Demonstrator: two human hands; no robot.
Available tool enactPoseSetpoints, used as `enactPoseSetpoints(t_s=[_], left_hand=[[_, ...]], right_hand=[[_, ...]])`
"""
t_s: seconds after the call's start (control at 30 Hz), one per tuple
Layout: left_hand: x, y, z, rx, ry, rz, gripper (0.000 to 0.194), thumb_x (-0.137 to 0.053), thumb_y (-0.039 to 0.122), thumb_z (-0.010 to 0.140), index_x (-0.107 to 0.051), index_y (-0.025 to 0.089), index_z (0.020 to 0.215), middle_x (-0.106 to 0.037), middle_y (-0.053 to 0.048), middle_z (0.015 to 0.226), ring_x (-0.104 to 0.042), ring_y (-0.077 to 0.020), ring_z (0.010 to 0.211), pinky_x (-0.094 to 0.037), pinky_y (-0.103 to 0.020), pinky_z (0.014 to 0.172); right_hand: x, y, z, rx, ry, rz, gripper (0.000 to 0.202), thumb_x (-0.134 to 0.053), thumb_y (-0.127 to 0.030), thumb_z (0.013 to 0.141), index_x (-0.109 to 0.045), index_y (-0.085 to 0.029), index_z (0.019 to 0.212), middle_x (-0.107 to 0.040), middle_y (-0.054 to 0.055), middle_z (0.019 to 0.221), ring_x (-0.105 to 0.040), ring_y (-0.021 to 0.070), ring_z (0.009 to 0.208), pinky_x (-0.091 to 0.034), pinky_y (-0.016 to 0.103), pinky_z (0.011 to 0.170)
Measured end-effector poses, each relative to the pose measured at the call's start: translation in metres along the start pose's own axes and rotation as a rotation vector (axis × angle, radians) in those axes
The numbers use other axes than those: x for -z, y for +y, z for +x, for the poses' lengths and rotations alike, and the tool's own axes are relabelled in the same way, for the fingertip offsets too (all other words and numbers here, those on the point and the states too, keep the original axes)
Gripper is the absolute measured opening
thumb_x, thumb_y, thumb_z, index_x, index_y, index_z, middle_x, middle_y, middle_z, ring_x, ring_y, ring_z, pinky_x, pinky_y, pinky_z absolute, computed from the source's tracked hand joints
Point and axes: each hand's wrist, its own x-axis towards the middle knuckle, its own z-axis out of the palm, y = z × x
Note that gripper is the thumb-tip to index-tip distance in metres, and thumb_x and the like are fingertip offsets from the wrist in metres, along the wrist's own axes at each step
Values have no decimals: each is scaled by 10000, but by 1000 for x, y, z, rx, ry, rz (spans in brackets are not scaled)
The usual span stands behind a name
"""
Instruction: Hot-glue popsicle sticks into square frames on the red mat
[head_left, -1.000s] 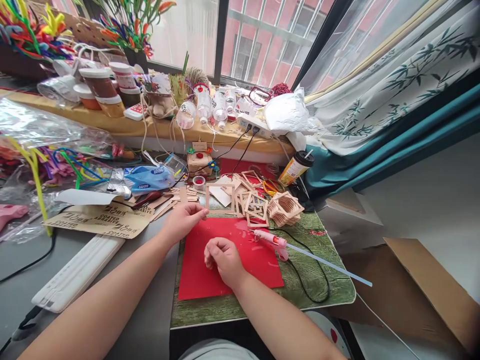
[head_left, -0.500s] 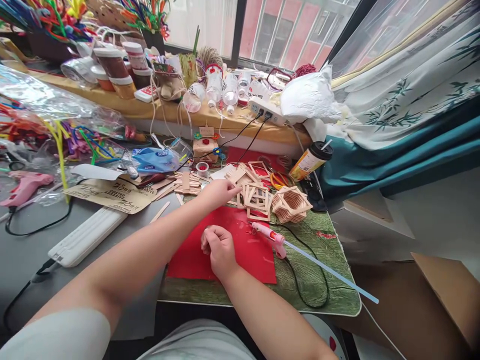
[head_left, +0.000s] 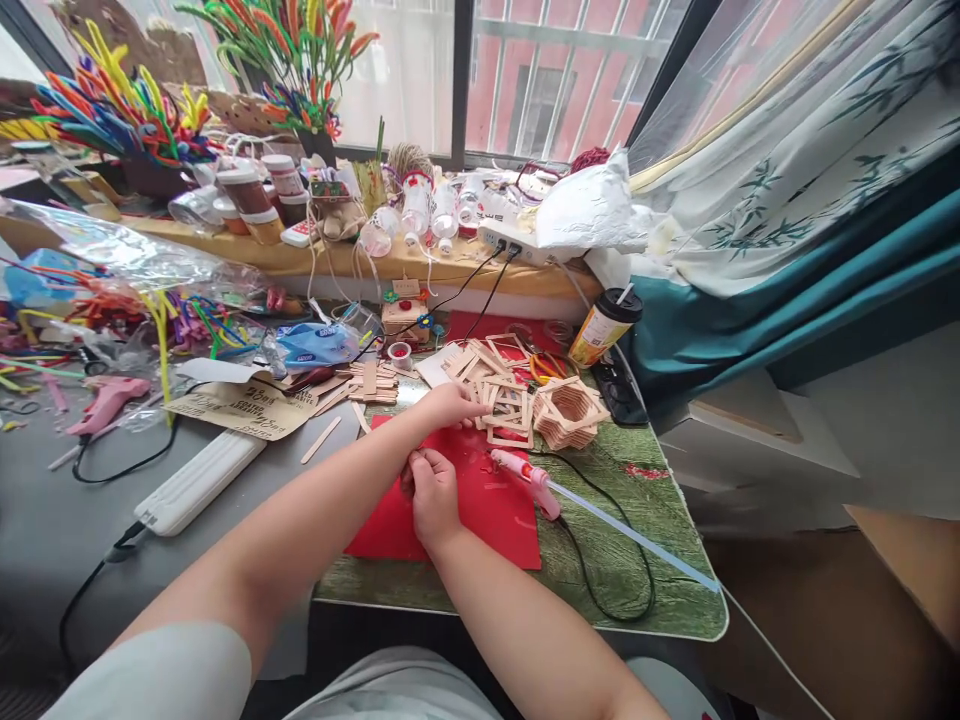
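My left hand (head_left: 454,406) reaches across to the near-left side of some square craft-stick frames (head_left: 510,408), its fingertips at their edge. Its fingers are bent together, and whatever they pinch is hidden. Below it, over the red sheet (head_left: 487,525), my right hand (head_left: 435,490) is closed with thumb against fingers; anything inside cannot be made out. A pink glue gun (head_left: 529,472) with a long pale glue stick (head_left: 637,540) lies just right of the sheet. Beyond it stands a stacked craft-stick piece with a hollow middle (head_left: 570,412).
Loose craft sticks (head_left: 373,382) lie left of the frames. A lidded drink cup (head_left: 600,328) stands at the back right. On the left are a white power strip (head_left: 199,482), a brown paper packet (head_left: 247,408) and another pink glue gun (head_left: 109,402). A black cord (head_left: 651,570) loops near the right edge.
The view has shifted, showing more of the windowsill. My left hand has come lower and closer to my right hand, still beside the frames. My right hand stays closed over the red sheet.
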Motion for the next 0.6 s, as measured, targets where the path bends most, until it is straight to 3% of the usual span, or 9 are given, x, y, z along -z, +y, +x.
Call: enactPoseSetpoints(t_s=[0.13, 0.3, 0.43, 0.6], left_hand=[[-5, 0, -1, -2, -48, -95, 494, -979, 534, 602, -618, 202, 659, -737, -31, 653, -736, -195, 700, -553, -242, 600], [-6, -9, 2, -15, -49, -206, 463, -976, 502, 607, -635, 201, 695, -733, -13, 673, -730, -172, 716, -580, -231, 632], [8, -19, 5, -42, -28, -258, 407, -931, 482, 670, -647, 204, 756, -727, -7, 713, -717, -150, 739, -589, -221, 669], [37, -20, 10, -60, 27, -205, 352, -855, 488, 745, -658, 202, 802, -734, -24, 768, -711, -135, 747, -596, -224, 712]], right_hand=[[2, 4, 3, 0, 24, 0, 371, -590, -451, 909, -480, -244, 621, -456, -52, 527, -364, 114, 485, -280, 274, 488], [3, 9, 4, -12, -2, -25, 375, -600, -465, 915, -490, -243, 633, -474, -46, 541, -380, 120, 496, -284, 275, 492], [1, 9, 1, -9, -64, -69, 385, -640, -472, 912, -552, -224, 631, -519, -29, 578, -428, 126, 542, -329, 274, 528], [-1, 7, -1, -23, -103, -106, 425, -659, -516, 915, -565, -215, 629, -516, -34, 569, -424, 117, 534, -345, 268, 538]])
